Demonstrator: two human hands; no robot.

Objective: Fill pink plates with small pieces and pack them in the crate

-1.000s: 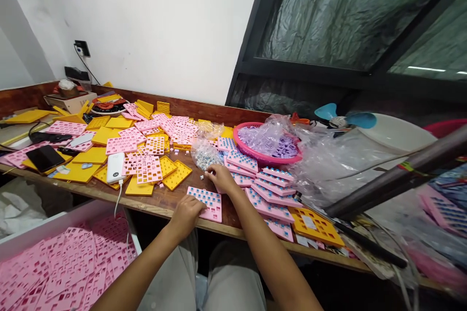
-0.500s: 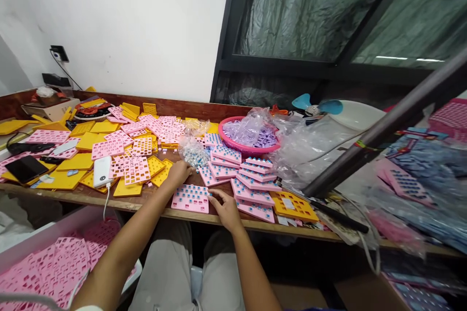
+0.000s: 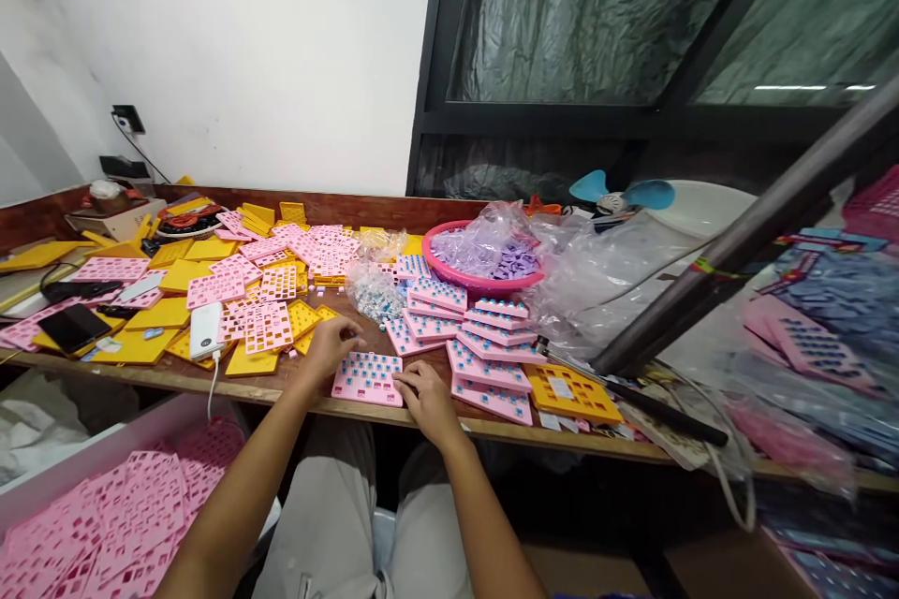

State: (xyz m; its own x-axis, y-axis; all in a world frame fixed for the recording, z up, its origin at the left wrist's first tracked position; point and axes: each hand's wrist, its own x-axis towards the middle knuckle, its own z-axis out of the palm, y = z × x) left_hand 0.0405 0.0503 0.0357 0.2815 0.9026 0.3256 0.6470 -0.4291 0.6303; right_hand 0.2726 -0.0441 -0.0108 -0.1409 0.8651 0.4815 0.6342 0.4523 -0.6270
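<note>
Resting fingers on pink tray (image 3: 367, 377) of blue pieces | left hand (image 3: 330, 343), right hand (image 3: 423, 392) grasp nothing

White wall (image 3: 281, 47), dark window (image 3: 596, 19) — perhaps plastic-covered, wooden workbench (image 3: 295, 388), ceiling-light reflections.

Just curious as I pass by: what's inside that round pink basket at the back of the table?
The pink basket holds small purple pieces, partly under crumpled clear plastic. What lies deeper under the plastic is hidden.

No lettering, label or number anywhere is clear enough to read.
</note>
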